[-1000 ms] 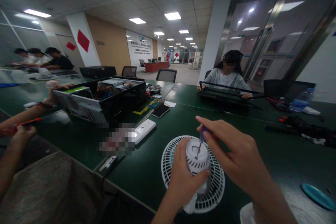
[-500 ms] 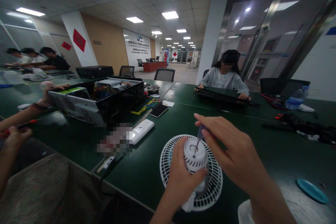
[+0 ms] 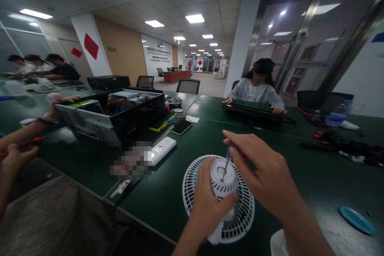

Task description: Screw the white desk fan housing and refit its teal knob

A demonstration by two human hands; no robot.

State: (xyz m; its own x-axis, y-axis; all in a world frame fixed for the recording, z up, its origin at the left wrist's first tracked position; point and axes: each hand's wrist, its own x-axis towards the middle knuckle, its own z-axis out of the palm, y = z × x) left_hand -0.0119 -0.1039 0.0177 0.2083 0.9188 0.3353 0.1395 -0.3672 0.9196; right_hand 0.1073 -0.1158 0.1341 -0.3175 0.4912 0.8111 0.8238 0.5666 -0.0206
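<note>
Dark green table [image 3: 300, 176] under office ceiling lights: the right hand's [image 3: 267, 176] fingers pinch a small screwdriver [image 3: 229, 155] whose tip sits in the top of a white fan motor housing [image 3: 223, 180]. The left hand [image 3: 207, 206] wraps the housing with curled fingers, over the white fan grille [image 3: 192, 186] lying flat near the table's front edge. Further out, an open black computer case [image 3: 141, 116] holds coloured wires and boards, with a white box [image 3: 162, 150], a phone [image 3: 183, 127] and a metal bowl [image 3: 176, 102] beside it, and another person's hand [image 3: 16, 156] is at far left.
</note>
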